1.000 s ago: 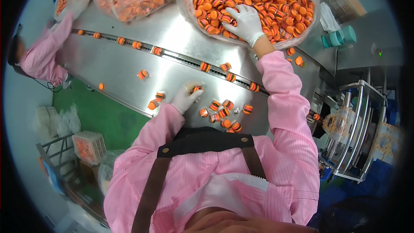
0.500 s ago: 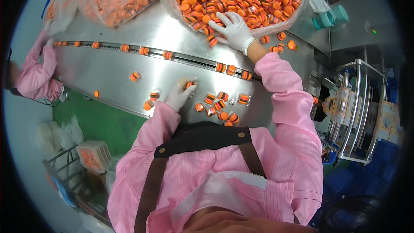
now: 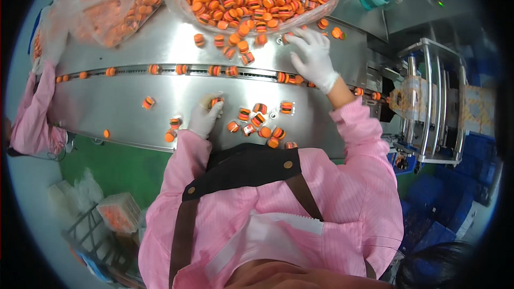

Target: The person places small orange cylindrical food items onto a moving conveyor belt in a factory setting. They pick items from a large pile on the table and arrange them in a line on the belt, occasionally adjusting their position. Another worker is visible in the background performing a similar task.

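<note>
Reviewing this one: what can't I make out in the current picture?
Head view: the striped orange piece in the left hand is partly covered by the fingers.
Head view: the orange piece by the right hand is partly hidden by its fingers; contact is unclear.
Head view: the open bag is cut off by the upper edge.
Head view: the co-worker is partly lost in the dark lens rim.

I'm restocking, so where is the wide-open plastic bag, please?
In the head view, the wide-open plastic bag is top centre, beyond the conveyor track.
</note>
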The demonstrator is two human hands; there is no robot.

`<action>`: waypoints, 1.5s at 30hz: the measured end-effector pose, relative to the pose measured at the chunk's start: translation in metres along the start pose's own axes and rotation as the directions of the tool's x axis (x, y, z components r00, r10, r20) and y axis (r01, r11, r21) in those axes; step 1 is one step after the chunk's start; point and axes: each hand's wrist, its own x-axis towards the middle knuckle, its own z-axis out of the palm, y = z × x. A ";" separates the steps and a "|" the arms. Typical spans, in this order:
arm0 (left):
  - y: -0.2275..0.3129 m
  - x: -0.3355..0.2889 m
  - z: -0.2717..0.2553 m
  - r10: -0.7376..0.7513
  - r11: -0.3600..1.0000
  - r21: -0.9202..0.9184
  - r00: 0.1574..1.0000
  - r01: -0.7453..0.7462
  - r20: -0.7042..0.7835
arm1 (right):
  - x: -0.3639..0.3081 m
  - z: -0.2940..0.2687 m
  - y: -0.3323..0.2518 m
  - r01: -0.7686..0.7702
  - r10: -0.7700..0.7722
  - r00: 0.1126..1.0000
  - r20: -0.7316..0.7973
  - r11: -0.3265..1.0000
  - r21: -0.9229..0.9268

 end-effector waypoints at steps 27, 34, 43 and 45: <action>-0.010 -0.001 -0.009 0.050 0.996 -0.077 0.997 -0.046 0.055 | -0.149 0.020 0.103 -0.914 0.890 0.400 0.221 0.405 0.022; -0.008 -0.002 -0.008 0.043 0.997 -0.072 0.998 -0.040 0.052 | -0.157 0.001 0.127 -0.948 0.910 0.300 0.286 0.252 0.193; -0.018 0.001 -0.010 0.048 0.998 -0.040 0.998 -0.046 0.046 | -0.190 -0.019 0.169 -0.948 0.844 0.289 0.451 0.187 0.258; -0.017 0.000 -0.009 0.045 0.999 -0.008 0.998 -0.045 0.041 | -0.203 -0.019 0.189 -0.908 0.788 0.387 0.478 0.233 0.349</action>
